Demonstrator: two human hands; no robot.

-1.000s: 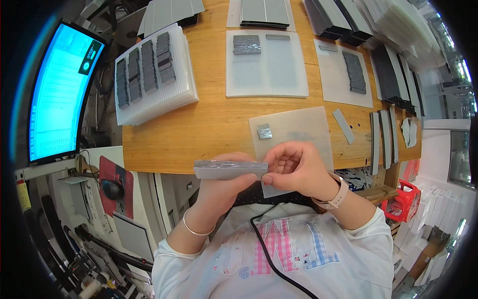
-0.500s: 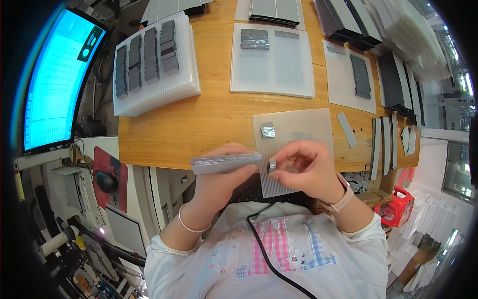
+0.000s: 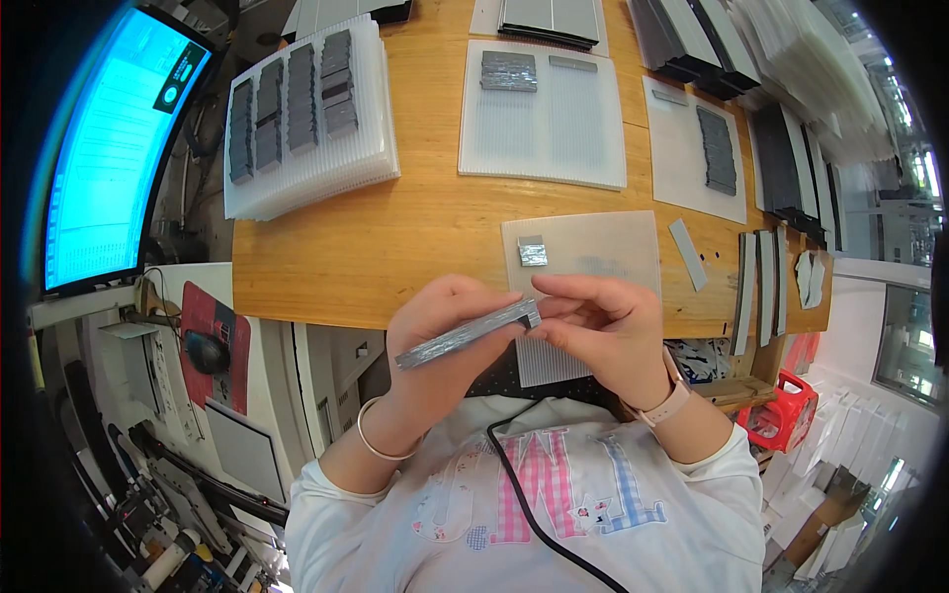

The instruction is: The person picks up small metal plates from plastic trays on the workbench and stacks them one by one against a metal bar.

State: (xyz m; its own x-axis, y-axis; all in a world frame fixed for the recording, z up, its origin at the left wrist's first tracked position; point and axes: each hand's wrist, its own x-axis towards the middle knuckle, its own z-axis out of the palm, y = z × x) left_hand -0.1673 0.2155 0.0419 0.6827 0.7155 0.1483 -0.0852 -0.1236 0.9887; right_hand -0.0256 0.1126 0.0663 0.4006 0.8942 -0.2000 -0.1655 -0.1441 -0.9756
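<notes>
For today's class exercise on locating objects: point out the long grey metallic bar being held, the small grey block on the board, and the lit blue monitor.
Long grey metallic bar (image 3: 465,336), head view, mid-length.
Small grey block (image 3: 532,252), head view, top face.
Lit blue monitor (image 3: 109,158), head view, screen centre.

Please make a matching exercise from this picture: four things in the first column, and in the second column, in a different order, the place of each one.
Things:
1. long grey metallic bar
2. small square grey piece
3. black computer mouse
4. bright blue monitor screen

Places:
A. on a red mouse pad, on the low shelf at the left
B. held in the left hand, its end at the right hand
C. standing at the far left of the wooden table
D. lying on the pale ribbed sheet near the table edge

Pairs: 1-B, 2-D, 3-A, 4-C
</notes>
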